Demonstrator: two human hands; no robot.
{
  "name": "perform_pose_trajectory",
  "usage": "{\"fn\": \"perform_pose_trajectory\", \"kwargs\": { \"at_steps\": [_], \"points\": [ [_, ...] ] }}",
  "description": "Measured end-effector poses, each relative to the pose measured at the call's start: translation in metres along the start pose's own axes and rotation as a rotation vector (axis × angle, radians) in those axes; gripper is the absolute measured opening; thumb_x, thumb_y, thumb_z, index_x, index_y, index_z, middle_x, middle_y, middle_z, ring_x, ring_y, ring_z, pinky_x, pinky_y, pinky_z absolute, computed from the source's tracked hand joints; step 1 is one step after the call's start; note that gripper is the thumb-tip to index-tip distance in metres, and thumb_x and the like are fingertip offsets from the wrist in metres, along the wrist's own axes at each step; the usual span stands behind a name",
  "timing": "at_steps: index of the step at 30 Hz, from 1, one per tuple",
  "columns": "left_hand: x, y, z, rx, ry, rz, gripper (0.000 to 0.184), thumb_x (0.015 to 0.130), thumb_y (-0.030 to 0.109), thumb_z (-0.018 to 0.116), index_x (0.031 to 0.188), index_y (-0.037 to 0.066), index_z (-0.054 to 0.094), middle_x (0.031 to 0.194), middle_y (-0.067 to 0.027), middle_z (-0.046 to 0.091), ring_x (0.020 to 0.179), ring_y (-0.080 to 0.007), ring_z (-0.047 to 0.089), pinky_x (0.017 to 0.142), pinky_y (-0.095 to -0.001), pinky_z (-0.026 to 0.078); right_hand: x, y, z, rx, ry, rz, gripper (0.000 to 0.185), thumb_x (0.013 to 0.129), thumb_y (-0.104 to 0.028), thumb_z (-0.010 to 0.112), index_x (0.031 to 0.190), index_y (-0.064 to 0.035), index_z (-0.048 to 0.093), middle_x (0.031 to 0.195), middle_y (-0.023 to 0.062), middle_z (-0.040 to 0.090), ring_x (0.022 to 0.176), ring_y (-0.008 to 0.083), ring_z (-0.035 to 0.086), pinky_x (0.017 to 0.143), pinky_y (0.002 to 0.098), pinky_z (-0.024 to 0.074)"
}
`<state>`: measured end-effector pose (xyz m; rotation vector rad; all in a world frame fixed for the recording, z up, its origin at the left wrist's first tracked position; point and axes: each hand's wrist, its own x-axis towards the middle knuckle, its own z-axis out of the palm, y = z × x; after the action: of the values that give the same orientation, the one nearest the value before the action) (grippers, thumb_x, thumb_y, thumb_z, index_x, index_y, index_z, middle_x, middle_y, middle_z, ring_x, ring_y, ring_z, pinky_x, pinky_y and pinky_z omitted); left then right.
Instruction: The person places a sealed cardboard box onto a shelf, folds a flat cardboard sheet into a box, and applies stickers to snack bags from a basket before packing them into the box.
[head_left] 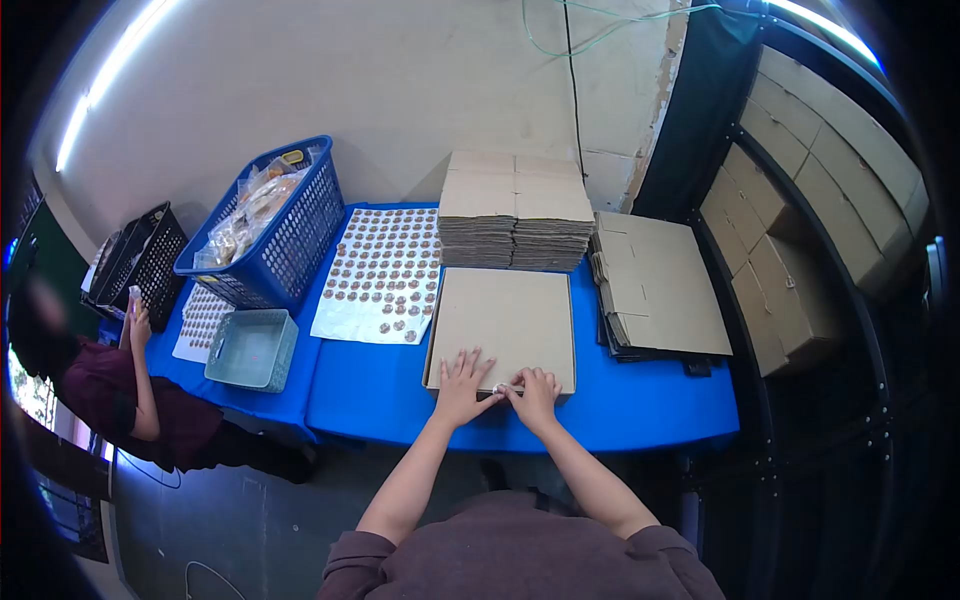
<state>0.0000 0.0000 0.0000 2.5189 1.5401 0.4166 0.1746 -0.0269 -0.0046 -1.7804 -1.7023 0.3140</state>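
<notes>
At six o'clock on the plain brown, closed box (505, 325), a small pale sticker (500, 388) is touched by the left hand (463, 388), fingers spread, and the right hand (534, 394), fingers bent, grip unclear.

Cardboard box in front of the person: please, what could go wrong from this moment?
The small pale piece at the box's front edge, where the left hand and right hand meet, might end up crooked or slip off. The dotted white sheet lies close beside the box, so a sideways shift could crease it. Pushing backward might disturb the tall cardboard stack just behind.
</notes>
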Motion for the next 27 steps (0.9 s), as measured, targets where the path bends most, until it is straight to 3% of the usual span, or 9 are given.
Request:
{"fn": "perform_pose_trajectory", "kwargs": {
  "at_steps": [8,12,15,17,21,27],
  "points": [
    [0.0,0.002,-0.003,-0.023,0.011,0.003,0.076,0.081,0.064,0.053,0.143,0.025,0.036,0.152,-0.0105,0.023,0.141,-0.0339,0.017,0.11,-0.0609,0.005,0.014,0.002,-0.015,-0.025,-0.277,0.068,0.017,0.079,-0.031,0.07,0.09,-0.0192,0.064,0.095,0.0031,0.058,0.099,0.0258,0.047,0.087,0.0444,0.0295],
    [0.0,0.002,-0.001,-0.009,0.03,0.015,0.076,0.081,0.064,0.052,0.144,0.024,0.035,0.152,-0.0112,0.023,0.141,-0.0347,0.017,0.11,-0.0616,0.005,0.01,0.007,-0.014,0.042,-0.22,0.022,0.012,0.08,-0.026,0.068,0.091,-0.0223,0.067,0.09,0.0019,0.057,0.095,0.025,0.048,0.085,0.0429,0.0286],
    [0.005,-0.003,-0.005,-0.011,0.012,0.018,0.077,0.081,0.063,0.053,0.144,0.024,0.034,0.154,-0.0112,0.02,0.142,-0.0352,0.015,0.109,-0.0631,0.006,-0.001,0.014,-0.011,0.097,-0.112,-0.252,0.018,0.081,-0.019,0.066,0.098,-0.023,0.07,0.092,0.0037,0.057,0.095,0.0241,0.049,0.087,0.0409,0.0291],
    [0.001,0.0,-0.007,-0.05,-0.037,0.019,0.075,0.083,0.062,0.051,0.145,0.024,0.033,0.154,-0.0118,0.019,0.142,-0.0358,0.015,0.109,-0.0638,0.005,-0.005,0.007,-0.013,0.2,-0.063,-0.264,0.021,0.08,-0.016,0.067,0.099,-0.0234,0.071,0.089,0.0032,0.055,0.095,0.0226,0.048,0.087,0.0411,0.0292],
    [0.001,-0.002,-0.004,-0.02,-0.015,0.044,0.074,0.085,0.062,0.048,0.145,0.022,0.033,0.153,-0.0137,0.021,0.141,-0.0362,0.017,0.109,-0.0632,0.004,-0.005,0.007,-0.016,0.143,-0.097,-0.317,0.023,0.079,-0.014,0.068,0.1,-0.0232,0.072,0.088,0.0025,0.055,0.093,0.0212,0.049,0.086,0.0396,0.0306],
    [0.0,-0.003,-0.005,-0.013,-0.017,0.051,0.068,0.088,0.054,0.049,0.146,0.024,0.031,0.153,-0.013,0.02,0.141,-0.0364,0.015,0.108,-0.0643,0.006,-0.009,0.004,-0.016,0.122,0.05,-0.401,0.021,0.076,-0.015,0.071,0.096,-0.0191,0.072,0.088,0.0012,0.055,0.086,0.0196,0.051,0.08,0.0353,0.0369]
  ]
}}
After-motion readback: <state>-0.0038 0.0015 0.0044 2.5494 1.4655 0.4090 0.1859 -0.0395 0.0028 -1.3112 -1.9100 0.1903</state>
